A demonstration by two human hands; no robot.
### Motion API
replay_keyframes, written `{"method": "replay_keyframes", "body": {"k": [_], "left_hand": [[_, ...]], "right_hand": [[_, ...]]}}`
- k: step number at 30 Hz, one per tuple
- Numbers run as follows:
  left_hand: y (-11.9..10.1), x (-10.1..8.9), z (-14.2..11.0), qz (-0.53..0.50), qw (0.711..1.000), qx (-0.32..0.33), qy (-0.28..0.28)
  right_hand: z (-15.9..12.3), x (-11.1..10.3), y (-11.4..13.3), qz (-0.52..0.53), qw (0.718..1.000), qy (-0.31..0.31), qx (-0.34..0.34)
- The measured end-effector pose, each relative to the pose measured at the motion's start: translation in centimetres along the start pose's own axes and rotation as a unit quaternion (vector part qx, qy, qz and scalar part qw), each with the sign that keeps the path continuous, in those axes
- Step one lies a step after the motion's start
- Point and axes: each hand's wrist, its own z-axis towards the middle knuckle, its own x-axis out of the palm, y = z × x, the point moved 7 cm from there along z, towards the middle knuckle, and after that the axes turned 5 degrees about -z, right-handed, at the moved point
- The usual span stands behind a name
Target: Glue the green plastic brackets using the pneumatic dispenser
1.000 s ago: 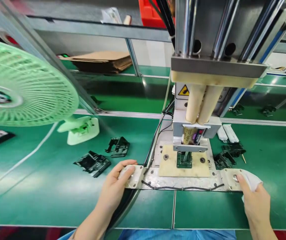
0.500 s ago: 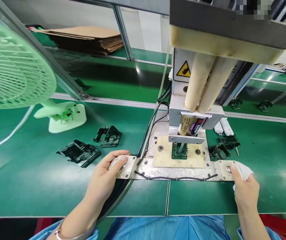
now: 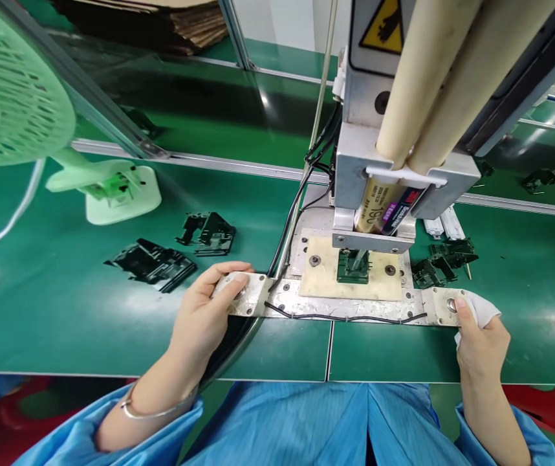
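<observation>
My left hand (image 3: 212, 304) wraps round the metal button block (image 3: 253, 292) at the left end of the machine's base, its thumb lying over the button. My right hand (image 3: 484, 340) is closed on a white cloth (image 3: 485, 309) and sets its thumb at the right button (image 3: 451, 305). Between them, a glue dispenser holds a twin cartridge (image 3: 388, 206) with a 3M label. Its clear nozzle (image 3: 359, 259) points down into a dark plastic part (image 3: 352, 270) seated in a cream fixture plate (image 3: 379, 285). Where the tip touches is not clear.
Dark plastic parts (image 3: 154, 264) lie left of the machine, and more parts (image 3: 445, 262) to its right beside white strips (image 3: 449, 223). A green fan (image 3: 122, 194) stands at the left. Black cables (image 3: 287, 249) run along the dispenser's left side.
The camera view has tipped down and closer, so the bench sits higher in the picture. Both hands keep their places at the two buttons.
</observation>
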Motion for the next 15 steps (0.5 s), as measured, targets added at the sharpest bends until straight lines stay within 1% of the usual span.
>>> {"method": "replay_keyframes", "body": {"k": [4, 6, 8, 10, 11, 12, 13, 14, 15], "left_hand": [[0.1, 0.0, 0.1, 0.012, 1.0, 0.009, 0.0], [-0.5, 0.0, -0.1, 0.084, 0.995, 0.045, -0.008], [-2.0, 0.1, -0.7, 0.183, 0.976, 0.111, -0.04], [-4.8, 0.8, -1.9, 0.259, 0.937, 0.224, -0.066], [-6.3, 1.7, -2.5, 0.275, 0.918, 0.28, -0.061], [-7.5, 2.8, -3.1, 0.278, 0.904, 0.322, -0.035], [-8.5, 4.2, -3.4, 0.282, 0.896, 0.343, 0.009], [-9.0, 5.7, -3.4, 0.281, 0.897, 0.336, 0.064], [-9.2, 7.2, -3.2, 0.273, 0.905, 0.303, 0.121]], "right_hand": [[0.0, 0.0, 0.0, 0.004, 1.0, 0.001, -0.002], [0.0, 0.0, -0.1, -0.004, 1.0, 0.002, 0.005], [0.0, 0.0, -0.3, -0.02, 1.0, 0.006, 0.013], [0.0, -0.1, -0.5, -0.032, 0.999, 0.009, 0.018], [0.0, -0.1, -0.6, -0.033, 0.999, 0.009, 0.019], [0.0, -0.1, -0.7, -0.032, 0.999, 0.008, 0.02], [0.0, -0.1, -0.7, -0.03, 0.999, 0.008, 0.021], [0.0, -0.1, -0.8, -0.029, 0.999, 0.008, 0.02], [0.1, -0.1, -0.9, -0.027, 0.999, 0.009, 0.019]]}}
